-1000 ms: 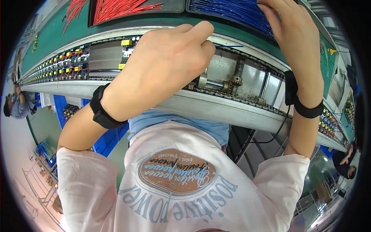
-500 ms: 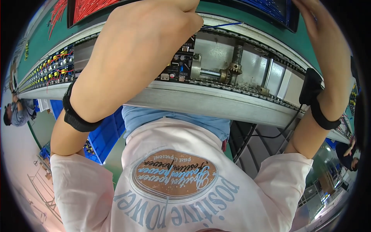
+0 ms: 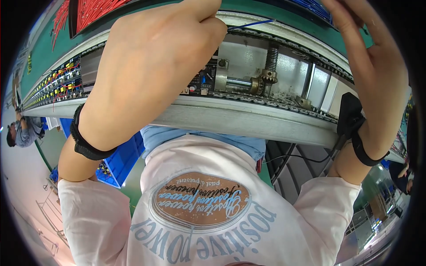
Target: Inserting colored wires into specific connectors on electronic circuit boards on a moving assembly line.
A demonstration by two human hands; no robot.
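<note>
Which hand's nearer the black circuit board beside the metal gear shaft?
Left: the left hand blocks part of the circuit board from view; the right hand is well to its right, near the blue wires.

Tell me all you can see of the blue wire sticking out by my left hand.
The blue wire is thin, nearly straight and looks plastic-coated. It juts rightward from the curled left hand, which appears to pinch it, and slants slightly upward in the picture to a free end over the far metal rail. Its other end is hidden by the hand; whether it touches the rail cannot be told.
</note>
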